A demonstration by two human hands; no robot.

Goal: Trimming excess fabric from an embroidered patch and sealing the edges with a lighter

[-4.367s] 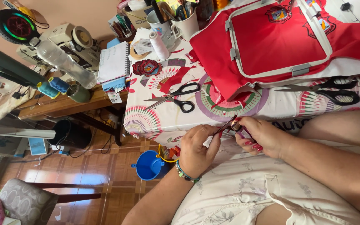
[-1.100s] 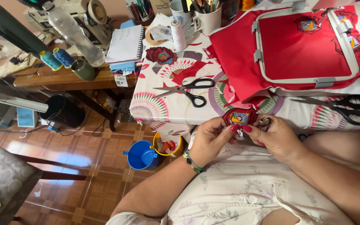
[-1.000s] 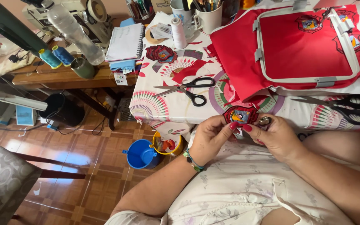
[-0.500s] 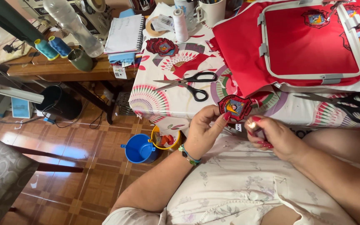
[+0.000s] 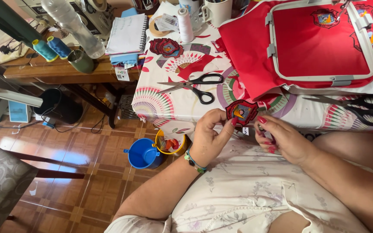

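Red embroidered patch (image 5: pixel 241 112) sits pinched in the left hand (image 5: pixel 210 137) at the worktop's (image 5: pixel 186 103) near edge, while the right hand (image 5: pixel 283 140) curls around something hidden beside it.

The left hand (image 5: pixel 210 136) pinches a red patch (image 5: pixel 241 111) by its lower left edge, at the near edge of the table (image 5: pixel 169 97). The right hand (image 5: pixel 283 138), just right of the patch, is curled around a small tool that is mostly hidden. On the table, black scissors (image 5: pixel 197 83) lie left of the patch, and a second pair (image 5: pixel 359 108) lies to its right. Beyond the patch, red cloth (image 5: pixel 247 47) sits in a grey hoop (image 5: pixel 320 78). A white spool (image 5: pixel 185 23) stands beyond the scissors. On the floor left of the left hand are a blue cup (image 5: pixel 143 153) and a yellow cup (image 5: pixel 171 144), touching.
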